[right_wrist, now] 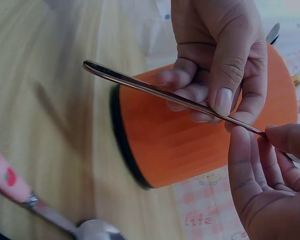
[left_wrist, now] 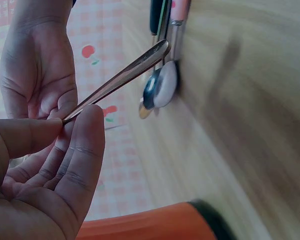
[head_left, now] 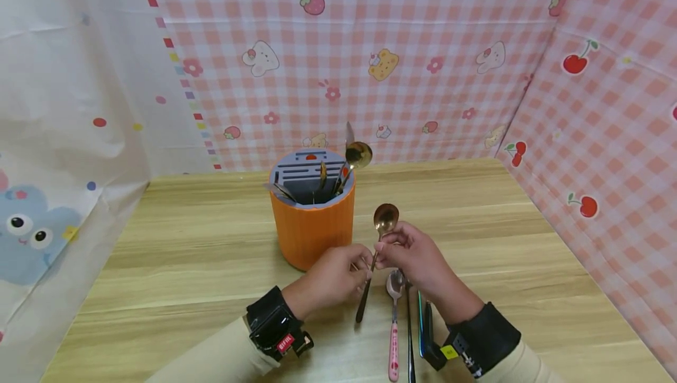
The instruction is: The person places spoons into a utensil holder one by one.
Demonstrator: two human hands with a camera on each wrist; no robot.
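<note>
A copper-coloured spoon [head_left: 386,218] with a round bowl is held tilted above the table, bowl up and handle end down. My left hand [head_left: 338,271] pinches the middle of its handle [right_wrist: 155,91] between thumb and fingers. Higher up, near the bowl, my right hand [head_left: 415,256] pinches the same spoon. Just behind the hands stands an orange cutlery holder [head_left: 312,230] with a grey slotted top. Several utensils stick out of it, among them a gold spoon [head_left: 359,155] and a knife blade [head_left: 349,133]. In both wrist views the spoon's bowl is mostly hidden by fingers.
Below my right hand, a pink-handled spoon [head_left: 394,348] lies on the wooden table [head_left: 185,289]. Beside it are a dark, thin-handled utensil [head_left: 410,342], an iridescent handle [head_left: 421,324] and a black handle [head_left: 429,324]. Checked cloth [head_left: 328,48] hangs behind the table and along its right side.
</note>
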